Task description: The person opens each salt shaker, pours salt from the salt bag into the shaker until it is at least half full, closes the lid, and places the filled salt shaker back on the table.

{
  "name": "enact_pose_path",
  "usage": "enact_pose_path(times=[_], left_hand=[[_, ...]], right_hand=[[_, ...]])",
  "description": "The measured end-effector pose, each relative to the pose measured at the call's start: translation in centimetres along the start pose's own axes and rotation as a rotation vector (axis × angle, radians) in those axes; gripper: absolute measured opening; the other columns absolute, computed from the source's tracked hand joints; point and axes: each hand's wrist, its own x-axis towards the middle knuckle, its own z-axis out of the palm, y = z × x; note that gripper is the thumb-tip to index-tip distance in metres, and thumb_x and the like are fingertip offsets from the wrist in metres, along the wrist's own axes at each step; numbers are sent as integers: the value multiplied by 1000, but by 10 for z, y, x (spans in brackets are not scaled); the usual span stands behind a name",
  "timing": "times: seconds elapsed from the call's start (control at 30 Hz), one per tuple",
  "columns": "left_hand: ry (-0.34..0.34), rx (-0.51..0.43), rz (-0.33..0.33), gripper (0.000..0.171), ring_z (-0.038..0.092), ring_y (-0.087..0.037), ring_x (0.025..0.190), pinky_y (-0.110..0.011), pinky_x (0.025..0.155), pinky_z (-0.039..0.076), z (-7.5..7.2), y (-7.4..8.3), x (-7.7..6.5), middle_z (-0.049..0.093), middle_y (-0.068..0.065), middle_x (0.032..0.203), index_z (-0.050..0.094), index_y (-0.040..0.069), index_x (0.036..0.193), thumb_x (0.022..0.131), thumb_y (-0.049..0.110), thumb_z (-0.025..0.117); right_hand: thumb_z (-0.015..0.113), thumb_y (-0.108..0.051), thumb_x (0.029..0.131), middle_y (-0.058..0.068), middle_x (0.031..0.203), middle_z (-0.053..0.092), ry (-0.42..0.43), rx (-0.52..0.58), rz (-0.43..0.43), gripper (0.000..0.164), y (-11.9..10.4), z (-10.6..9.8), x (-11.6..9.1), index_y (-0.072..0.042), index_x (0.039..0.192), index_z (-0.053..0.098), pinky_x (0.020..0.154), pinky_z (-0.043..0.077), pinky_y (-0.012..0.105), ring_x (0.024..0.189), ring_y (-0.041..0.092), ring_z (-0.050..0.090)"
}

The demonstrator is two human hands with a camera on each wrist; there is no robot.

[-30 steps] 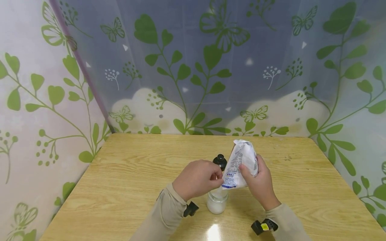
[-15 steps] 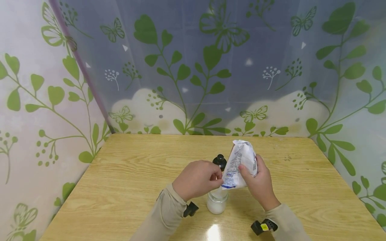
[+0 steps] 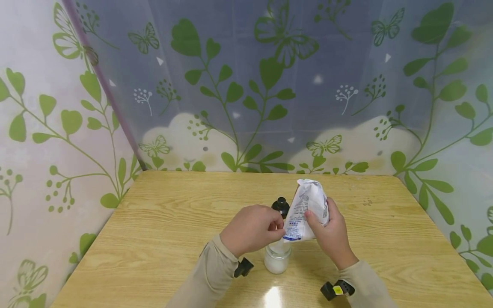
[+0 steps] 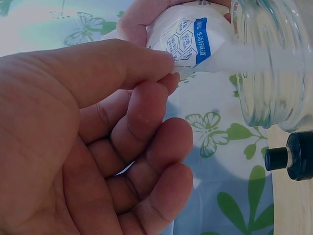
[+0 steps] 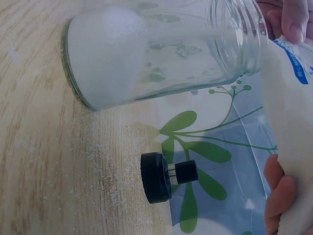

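Observation:
A white printed salt bag (image 3: 304, 214) is tilted with its lower corner over the mouth of a clear glass jar (image 3: 277, 262). My right hand (image 3: 334, 233) grips the bag's side, thumb across its front. With thumb and index finger, my left hand (image 3: 254, 229) pinches the bag near its spout corner; its other fingers curl loosely in the left wrist view. A white stream (image 4: 227, 58) runs from the bag into the jar. In the right wrist view, white salt (image 5: 105, 54) lies heaped in the jar's bottom. The jar stands upright on the table.
Behind the jar, a black lid (image 3: 281, 207) with a knob rests on the wooden table (image 3: 185, 192). Spilled white grains (image 5: 93, 171) lie scattered around the jar's base. A patterned curtain (image 3: 246, 85) closes off the table's far edge.

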Motion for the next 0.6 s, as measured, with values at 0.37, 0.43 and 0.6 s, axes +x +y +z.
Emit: enact_pose_path(times=[0.37, 0.43, 0.6], left_hand=[[-3, 0, 5, 12, 50, 0, 58, -18, 57, 43, 0, 0, 0, 60, 16, 68, 73, 20, 82, 94, 23, 74], [-3, 1, 6, 12, 50, 0, 58, -18, 57, 43, 0, 0, 0, 60, 16, 68, 73, 20, 82, 94, 22, 74], [-5, -2, 5, 12, 50, 0, 58, -18, 58, 43, 0, 0, 0, 60, 15, 69, 74, 20, 83, 95, 22, 74]], right_hand=[[66, -15, 101, 19, 121, 65, 3, -1, -13, 47, -1, 0, 0, 0, 141, 47, 71, 59, 25, 95, 17, 66], [66, -15, 101, 19, 121, 65, 2, -2, -16, 47, -1, 0, 0, 0, 140, 47, 71, 59, 23, 93, 12, 65], [66, -15, 101, 19, 122, 65, 2, 3, -20, 47, -2, 0, 0, 0, 141, 47, 70, 58, 23, 93, 10, 65]])
